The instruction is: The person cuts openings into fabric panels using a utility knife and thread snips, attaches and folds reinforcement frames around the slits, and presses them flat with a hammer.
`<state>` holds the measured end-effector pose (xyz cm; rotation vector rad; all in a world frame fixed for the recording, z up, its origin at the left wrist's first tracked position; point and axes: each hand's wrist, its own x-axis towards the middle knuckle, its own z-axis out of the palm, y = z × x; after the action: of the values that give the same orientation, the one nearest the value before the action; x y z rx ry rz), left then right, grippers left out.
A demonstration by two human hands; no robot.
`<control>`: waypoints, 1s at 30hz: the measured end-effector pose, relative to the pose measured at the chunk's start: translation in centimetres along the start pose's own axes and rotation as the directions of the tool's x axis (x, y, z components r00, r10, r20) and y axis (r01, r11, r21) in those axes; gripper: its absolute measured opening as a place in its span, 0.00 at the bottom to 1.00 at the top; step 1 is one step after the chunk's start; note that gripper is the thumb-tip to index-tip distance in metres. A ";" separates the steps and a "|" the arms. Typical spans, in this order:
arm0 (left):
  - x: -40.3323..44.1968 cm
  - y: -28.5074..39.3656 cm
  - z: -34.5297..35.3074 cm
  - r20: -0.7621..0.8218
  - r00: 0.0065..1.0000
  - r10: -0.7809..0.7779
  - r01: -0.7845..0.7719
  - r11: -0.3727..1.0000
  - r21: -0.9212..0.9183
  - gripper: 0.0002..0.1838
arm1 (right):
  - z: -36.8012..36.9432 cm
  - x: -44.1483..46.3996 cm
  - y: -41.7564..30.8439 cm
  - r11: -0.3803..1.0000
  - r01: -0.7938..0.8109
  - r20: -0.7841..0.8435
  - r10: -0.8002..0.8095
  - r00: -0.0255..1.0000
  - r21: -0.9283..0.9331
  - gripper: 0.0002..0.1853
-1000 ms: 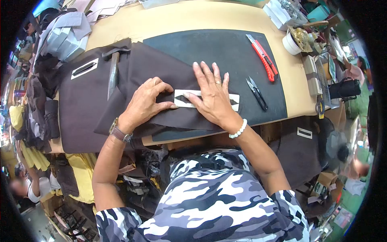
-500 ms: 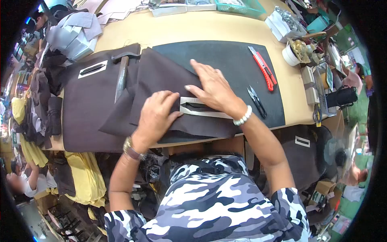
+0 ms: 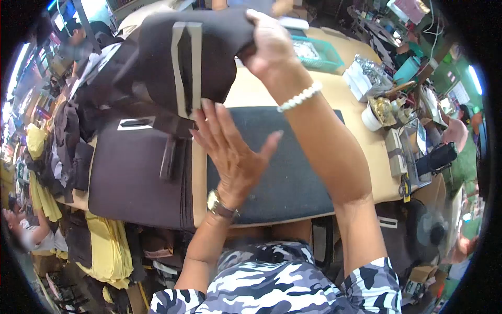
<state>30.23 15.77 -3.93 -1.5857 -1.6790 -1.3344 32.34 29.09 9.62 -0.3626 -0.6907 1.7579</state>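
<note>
A dark brown fabric piece with a pale-bordered slit hangs lifted above the table, blurred in places. My right hand, with a bead bracelet at the wrist, grips its upper right edge. Below it, my left hand has its fingers spread, the tips at the lower end of the pale border; whether they touch it I cannot tell. Left of that hand, a hammer lies on a stack of dark fabric pieces, partly covered. Under both arms is the black cutting mat.
Along the far edge stands a teal basket. To the right are a white box, a white pot and yellow-handled scissors. Yellow cloth hangs at the front left. A blurred part of another person's hand shows at the top.
The slit fabric piece went from lying on the mat to being held up at the far left. My right hand moved away from me with it; my left hand came off it, fingers spread.
</note>
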 end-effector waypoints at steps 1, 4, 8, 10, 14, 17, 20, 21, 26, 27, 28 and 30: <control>1.4 -0.8 0.6 -0.023 1.000 -0.004 0.004 1.000 0.011 0.56 | 0.2 -0.8 -1.4 1.000 0.014 -0.025 -0.014 1.000 -0.005 0.11; 4.4 -3.6 1.8 -0.090 0.995 0.044 -0.038 0.997 0.071 0.46 | -2.9 -1.6 -4.6 0.992 -0.076 0.119 0.064 0.991 0.098 0.12; 5.8 -7.0 1.5 -0.079 0.973 0.218 -0.220 0.975 -0.014 0.28 | -7.5 -5.2 -6.5 0.989 0.124 -0.038 -0.128 0.991 -0.082 0.15; 5.8 -6.9 0.3 -0.082 0.950 0.301 -0.301 0.954 0.009 0.24 | -12.8 -6.2 -7.7 0.959 0.129 -0.197 -0.182 0.963 -0.253 0.13; 1.7 -7.9 -1.9 0.093 0.923 0.373 -0.372 0.928 -0.029 0.19 | -20.8 -12.3 -8.5 0.798 0.262 -0.188 -0.420 0.888 -0.543 0.15; -2.8 -7.7 -3.2 0.295 0.951 0.088 -0.028 0.979 -0.200 0.16 | -23.0 -17.9 -7.6 0.791 0.113 -0.331 -0.375 0.866 -0.601 0.16; -4.8 -5.2 -3.3 0.522 0.834 -0.179 0.288 0.948 -0.133 0.19 | -24.1 -20.7 -6.1 0.836 0.044 -0.402 -0.309 0.862 -0.547 0.18; -4.9 -4.4 -2.7 0.565 0.801 -0.196 0.262 0.965 -0.036 0.22 | -24.1 -21.0 -5.7 0.850 0.063 -0.403 -0.312 0.860 -0.523 0.18; -5.1 -4.7 1.4 0.605 0.763 -0.227 0.141 0.972 0.188 0.31 | -23.2 -20.1 -6.4 0.840 0.119 -0.393 -0.366 0.844 -0.529 0.16; -4.9 -5.4 1.9 0.633 0.740 -0.226 0.147 0.973 0.175 0.29 | -23.2 -20.0 -6.5 0.835 0.126 -0.395 -0.380 0.836 -0.536 0.16; -4.6 -5.9 2.2 0.665 0.717 -0.207 0.162 0.978 0.130 0.28 | -23.4 -20.0 -6.6 0.832 0.113 -0.407 -0.378 0.832 -0.543 0.16; -4.2 -6.4 2.6 0.726 0.667 -0.167 0.195 0.980 0.046 0.27 | -24.0 -20.1 -6.7 0.830 0.082 -0.432 -0.368 0.823 -0.552 0.16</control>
<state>25.92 16.87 -10.62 -2.2071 -2.3296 -0.8287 57.07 17.49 -7.03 -1.0430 -0.7539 1.1285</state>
